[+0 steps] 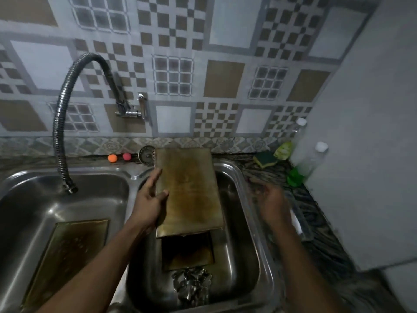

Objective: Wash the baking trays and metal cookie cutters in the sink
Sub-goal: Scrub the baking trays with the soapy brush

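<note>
My left hand [150, 201] holds the left edge of a browned baking tray [189, 190], thumb on its top face, lifted and tilted above the right sink basin [239, 240]. A second dark tray [187, 251] lies in that basin under it. Several metal cookie cutters [191, 284] are piled at the basin's front. A third tray [67, 256] leans in the left basin [29, 204]. My right hand [270, 199] is blurred, fingers loosely curled, holding nothing, over the basin's right rim.
A flexible steel faucet hose [59, 132] arches from the wall tap [128, 110] into the left basin. A green-yellow sponge [265, 159], a green soap bottle [297, 172] and a clear bottle [299, 136] stand on the counter at right. A strainer [147, 155] and two small balls [119, 157] sit behind the sink.
</note>
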Action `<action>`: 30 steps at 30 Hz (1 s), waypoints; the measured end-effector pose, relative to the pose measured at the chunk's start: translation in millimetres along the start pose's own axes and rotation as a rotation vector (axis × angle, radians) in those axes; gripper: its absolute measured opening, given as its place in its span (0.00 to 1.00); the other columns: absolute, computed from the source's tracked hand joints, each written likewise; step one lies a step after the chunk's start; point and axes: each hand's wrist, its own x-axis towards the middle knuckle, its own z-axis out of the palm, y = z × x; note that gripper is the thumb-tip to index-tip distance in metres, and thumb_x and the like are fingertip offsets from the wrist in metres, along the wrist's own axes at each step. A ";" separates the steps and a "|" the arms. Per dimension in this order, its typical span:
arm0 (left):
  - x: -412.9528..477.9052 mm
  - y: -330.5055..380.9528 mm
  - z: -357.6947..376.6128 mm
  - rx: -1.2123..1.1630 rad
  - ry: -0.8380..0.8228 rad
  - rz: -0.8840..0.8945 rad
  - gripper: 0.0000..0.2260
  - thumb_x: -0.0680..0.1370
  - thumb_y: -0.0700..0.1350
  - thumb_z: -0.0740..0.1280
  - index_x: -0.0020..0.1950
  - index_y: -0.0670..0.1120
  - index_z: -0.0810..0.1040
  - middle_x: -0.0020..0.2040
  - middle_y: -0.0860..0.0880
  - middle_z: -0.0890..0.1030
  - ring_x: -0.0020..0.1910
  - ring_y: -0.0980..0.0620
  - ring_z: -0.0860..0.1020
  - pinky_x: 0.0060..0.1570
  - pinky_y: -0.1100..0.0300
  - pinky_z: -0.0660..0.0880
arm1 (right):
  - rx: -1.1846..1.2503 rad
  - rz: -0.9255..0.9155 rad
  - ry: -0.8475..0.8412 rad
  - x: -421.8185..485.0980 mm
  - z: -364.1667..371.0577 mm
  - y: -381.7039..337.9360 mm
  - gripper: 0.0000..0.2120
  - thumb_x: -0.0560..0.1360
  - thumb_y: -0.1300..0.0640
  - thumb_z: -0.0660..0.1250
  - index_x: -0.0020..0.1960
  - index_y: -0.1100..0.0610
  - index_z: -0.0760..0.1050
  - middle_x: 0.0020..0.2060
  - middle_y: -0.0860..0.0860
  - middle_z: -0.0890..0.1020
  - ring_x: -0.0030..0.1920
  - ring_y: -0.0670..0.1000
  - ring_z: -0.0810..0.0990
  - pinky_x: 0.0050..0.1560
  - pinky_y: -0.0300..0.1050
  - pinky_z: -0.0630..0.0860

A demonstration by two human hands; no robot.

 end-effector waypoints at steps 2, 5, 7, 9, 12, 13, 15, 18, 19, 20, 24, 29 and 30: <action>-4.3 0.9 3.0 0.026 0.032 -0.015 0.27 0.81 0.32 0.60 0.76 0.55 0.66 0.52 0.57 0.84 0.42 0.45 0.78 0.36 0.58 0.75 | -0.189 0.099 0.036 4.3 -21.0 35.1 0.13 0.76 0.55 0.65 0.55 0.61 0.79 0.52 0.61 0.82 0.53 0.61 0.80 0.53 0.52 0.77; -6.4 3.4 5.3 0.022 0.067 -0.060 0.29 0.81 0.33 0.60 0.76 0.59 0.64 0.61 0.36 0.78 0.25 0.52 0.70 0.24 0.63 0.70 | -0.364 0.146 -0.009 3.9 -33.5 72.6 0.18 0.75 0.57 0.67 0.62 0.66 0.76 0.58 0.65 0.79 0.58 0.63 0.77 0.58 0.52 0.74; -4.5 2.3 4.6 -0.002 0.062 -0.033 0.32 0.81 0.32 0.61 0.76 0.62 0.62 0.72 0.44 0.72 0.49 0.51 0.80 0.50 0.54 0.80 | -0.330 0.162 -0.067 1.3 -31.7 81.5 0.20 0.76 0.60 0.66 0.66 0.67 0.72 0.62 0.65 0.76 0.61 0.62 0.76 0.62 0.51 0.71; -5.3 3.4 3.9 -0.003 0.043 -0.038 0.32 0.80 0.33 0.62 0.73 0.67 0.62 0.74 0.50 0.69 0.69 0.48 0.73 0.68 0.43 0.70 | -0.249 0.187 -0.089 -2.0 -28.1 83.9 0.20 0.78 0.64 0.64 0.69 0.67 0.70 0.65 0.64 0.74 0.64 0.62 0.74 0.65 0.49 0.68; -7.5 8.9 4.1 -0.011 0.044 -0.066 0.33 0.80 0.34 0.62 0.73 0.69 0.61 0.73 0.51 0.70 0.69 0.48 0.72 0.68 0.40 0.69 | -0.098 0.220 -0.076 -5.0 -29.7 75.4 0.18 0.80 0.64 0.59 0.70 0.65 0.70 0.67 0.63 0.72 0.66 0.61 0.72 0.68 0.48 0.65; -8.3 10.3 3.6 -0.009 0.047 -0.061 0.33 0.80 0.35 0.62 0.73 0.68 0.61 0.72 0.51 0.71 0.68 0.48 0.73 0.68 0.40 0.70 | -0.078 0.196 -0.042 -5.5 -31.2 70.6 0.18 0.81 0.60 0.58 0.68 0.66 0.71 0.67 0.63 0.73 0.65 0.62 0.72 0.70 0.50 0.65; -8.6 10.4 3.2 0.009 0.040 -0.022 0.33 0.79 0.35 0.64 0.74 0.68 0.62 0.72 0.52 0.72 0.68 0.50 0.74 0.67 0.41 0.71 | -0.073 0.094 0.050 -4.6 -35.6 57.7 0.21 0.81 0.53 0.57 0.66 0.66 0.74 0.64 0.64 0.75 0.64 0.62 0.74 0.71 0.52 0.65; -10.9 15.9 4.6 -0.008 0.046 -0.011 0.33 0.79 0.32 0.62 0.76 0.62 0.62 0.69 0.53 0.75 0.65 0.52 0.76 0.67 0.46 0.72 | -0.123 -0.017 0.165 1.5 -39.0 28.9 0.21 0.79 0.57 0.56 0.68 0.65 0.72 0.60 0.69 0.74 0.58 0.68 0.75 0.63 0.59 0.71; -12.3 18.2 6.7 -0.020 0.047 -0.012 0.33 0.80 0.31 0.61 0.77 0.60 0.61 0.67 0.53 0.76 0.62 0.55 0.78 0.65 0.49 0.73 | -0.120 -0.059 0.189 4.8 -37.2 17.9 0.22 0.78 0.57 0.55 0.68 0.64 0.72 0.59 0.70 0.74 0.57 0.68 0.75 0.61 0.58 0.72; -13.8 20.0 8.7 -0.038 0.039 -0.014 0.32 0.80 0.30 0.60 0.77 0.58 0.60 0.65 0.55 0.77 0.59 0.59 0.79 0.62 0.54 0.76 | -0.101 -0.104 0.197 7.8 -34.0 3.2 0.23 0.78 0.56 0.55 0.69 0.64 0.72 0.59 0.69 0.75 0.56 0.67 0.75 0.60 0.57 0.72; -17.4 22.3 13.6 -0.083 -0.025 -0.027 0.31 0.81 0.30 0.59 0.77 0.59 0.61 0.53 0.67 0.81 0.54 0.62 0.81 0.56 0.57 0.78 | 0.047 -0.303 0.124 12.2 -3.3 -55.5 0.21 0.77 0.58 0.61 0.69 0.61 0.72 0.60 0.66 0.76 0.59 0.63 0.76 0.63 0.54 0.72; -21.3 24.7 14.5 -0.171 -0.075 -0.064 0.30 0.81 0.32 0.58 0.75 0.61 0.65 0.57 0.58 0.83 0.57 0.48 0.82 0.58 0.45 0.78 | 0.095 -0.313 0.001 1.2 39.0 -106.6 0.19 0.81 0.54 0.61 0.71 0.53 0.71 0.63 0.58 0.77 0.61 0.57 0.76 0.63 0.49 0.72; -22.3 24.8 13.5 -0.195 -0.083 -0.080 0.29 0.81 0.32 0.58 0.75 0.61 0.65 0.59 0.54 0.83 0.58 0.45 0.81 0.59 0.43 0.77 | 0.089 -0.284 0.005 -0.1 43.3 -113.1 0.19 0.81 0.54 0.60 0.72 0.52 0.70 0.63 0.58 0.77 0.61 0.56 0.76 0.62 0.50 0.73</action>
